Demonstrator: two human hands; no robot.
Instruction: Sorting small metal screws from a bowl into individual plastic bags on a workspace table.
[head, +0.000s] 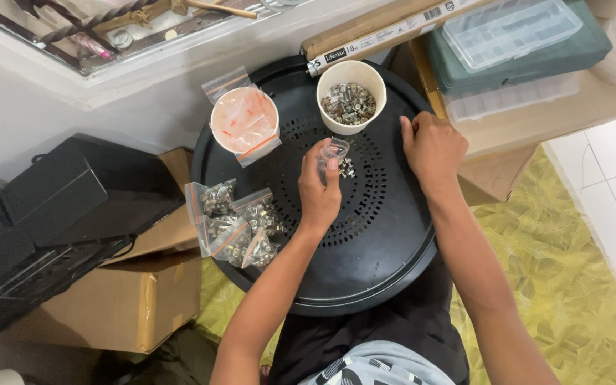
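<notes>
Small clear plastic bag [333,153] of metal screws pinched in my left hand [319,192], over the round black perforated tray [365,271].
My right hand [430,146] rests curled just right of the white paper cup [351,96] of screws; whether it holds anything, I cannot tell.

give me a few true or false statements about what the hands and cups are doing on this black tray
1. The left hand holds a small clear bag. True.
2. The right hand is inside the cup of metal hardware. False: it rests on the black round tray beside the cup.
3. The filled bags lie right of both hands. False: they lie to the left.
4. The other cup holds empty clear bags. True.
</notes>
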